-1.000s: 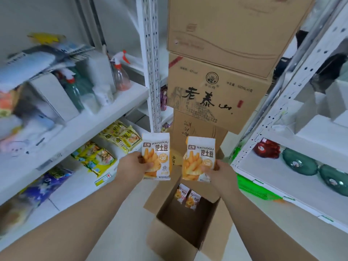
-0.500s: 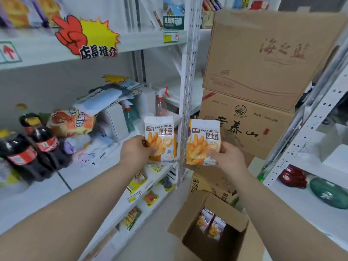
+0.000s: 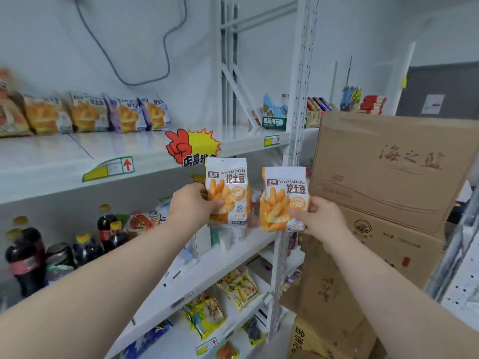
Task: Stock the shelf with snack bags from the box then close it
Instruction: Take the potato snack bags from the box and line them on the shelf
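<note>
Head view, hidden: I see only thumbs in front of the bags; the fingers are behind them.
Left hand (image 3: 193,203): pinches the left snack bag (image 3: 228,190), upright, just below the upper shelf (image 3: 51,161).
Right hand (image 3: 318,218): pinches the right snack bag (image 3: 283,198), upright, beside the stacked cartons (image 3: 388,172).
Materials: glossy flat pouches; matte cardboard.
Shelved bags (image 3: 96,115): blurred.

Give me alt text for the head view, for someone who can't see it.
The left hand and right hand each hold up a white-and-orange snack bag, left bag and right bag, in front of white shelving. Similar bags line the upper shelf at left; stacked cardboard boxes stand at right.
</note>
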